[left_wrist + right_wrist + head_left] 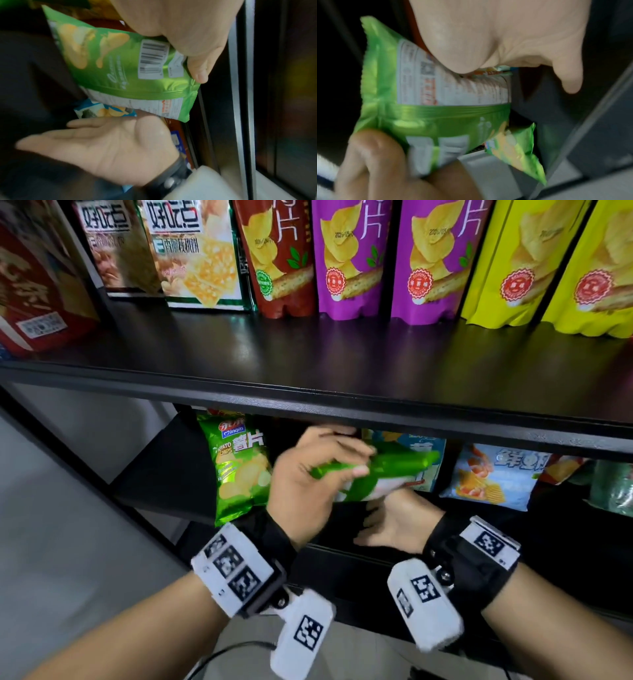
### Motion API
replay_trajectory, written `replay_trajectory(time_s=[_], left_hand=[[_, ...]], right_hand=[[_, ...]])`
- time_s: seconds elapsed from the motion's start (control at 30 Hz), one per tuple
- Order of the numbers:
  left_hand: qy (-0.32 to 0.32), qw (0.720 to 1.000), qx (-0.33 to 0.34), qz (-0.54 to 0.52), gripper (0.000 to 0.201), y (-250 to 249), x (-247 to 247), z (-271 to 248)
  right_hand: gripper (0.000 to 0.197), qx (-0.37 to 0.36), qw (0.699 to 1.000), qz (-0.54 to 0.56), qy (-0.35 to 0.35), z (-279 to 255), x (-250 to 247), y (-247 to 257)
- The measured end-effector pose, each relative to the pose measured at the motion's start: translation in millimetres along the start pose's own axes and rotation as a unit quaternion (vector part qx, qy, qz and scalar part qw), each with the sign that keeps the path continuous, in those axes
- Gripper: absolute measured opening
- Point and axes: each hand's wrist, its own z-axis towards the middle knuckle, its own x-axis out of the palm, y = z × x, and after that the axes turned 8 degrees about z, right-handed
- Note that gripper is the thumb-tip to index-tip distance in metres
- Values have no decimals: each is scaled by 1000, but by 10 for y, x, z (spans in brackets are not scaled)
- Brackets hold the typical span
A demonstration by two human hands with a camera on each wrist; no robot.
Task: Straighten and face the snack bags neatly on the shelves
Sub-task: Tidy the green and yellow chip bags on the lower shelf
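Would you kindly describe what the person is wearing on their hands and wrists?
Both hands are bare, without gloves or visible sleeves. The left hand has a black strap at its wrist carrying a white block printed with black square code markers, plus a rounded white marked pod with a thin black cable trailing below. The right hand wears a matching black strap with a white marker block and pod.

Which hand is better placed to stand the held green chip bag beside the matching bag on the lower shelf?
Left. The left hand already grips the green chip bag and is nearest the standing matching bag. The right hand lies open below it, gripping nothing.
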Motion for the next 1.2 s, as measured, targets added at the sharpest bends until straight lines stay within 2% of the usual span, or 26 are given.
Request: replay_trajectory(time_s=[0.03,0.07,0.1,0.13,0.2,0.27,0.3,0.33,0.37,0.4,0.43,0.47,0.53,0.63,0.7,0.77,0.87,0.93,1.0,1.07,1.13,1.2], left_hand=[[42,998,44,27,11,0,18,-60],[78,993,72,49,5,15,19,-112],[108,989,81,66,3,27,5,-154],[135,985,77,81,8,44,-23,-187],[200,973,60,101,28,69,-102,-248],[263,957,55,107,54,87,-189,-306],[278,954,47,104,64,95,-228,-329],[279,955,29,99,69,100,-260,-349],[267,959,2,92,70,110,-286,-362],[247,965,-29,90,67,127,-306,-369],[224,968,-63,97,64,155,-316,-374],[204,968,-97,113,63,185,-320,-382],[185,960,-169,124,72,233,-315,-391],[172,955,-238,41,78,327,-273,-420],[133,948,-289,-15,76,376,-234,-426],[79,928,-352,-96,72,433,-200,-415],[40,905,-380,-185,52,507,-177,-421],[18,904,-382,-192,40,525,-203,-425],[-4,898,-389,-204,37,553,-257,-408],[-9,890,-386,-241,47,606,-321,-405],[1,883,-387,-267,55,642,-344,-409],[32,885,-378,-269,55,651,-311,-416]], right_hand=[[11,-10,998,65,26,21,-57,-23],[19,-25,995,99,20,17,-68,-26],[32,-15,989,138,44,64,-142,-64],[35,1,986,143,91,75,-192,-82],[34,40,978,157,134,118,-161,-64],[40,49,989,74,120,125,-87,-35],[38,24,990,49,133,127,-86,-69],[35,19,983,56,175,102,-113,-69],[29,-5,974,86,212,77,-98,-57],[28,-40,966,135,217,58,-83,-78],[30,-24,959,174,220,6,-47,-66],[32,-33,960,165,225,-11,9,-57],[42,-54,974,109,191,2,104,-90],[59,-160,982,-12,103,0,218,-153],[65,-197,976,-30,86,-22,257,-173],[65,-213,973,-23,89,-72,297,-159],[64,-251,962,-35,100,-141,343,-147],[60,-264,961,-31,81,-171,361,-129],[51,-273,960,-46,41,-178,372,-78],[47,-254,966,-53,10,-134,324,-21],[60,-162,985,-24,52,-93,269,5],[59,-79,991,-7,108,-79,274,-15]])
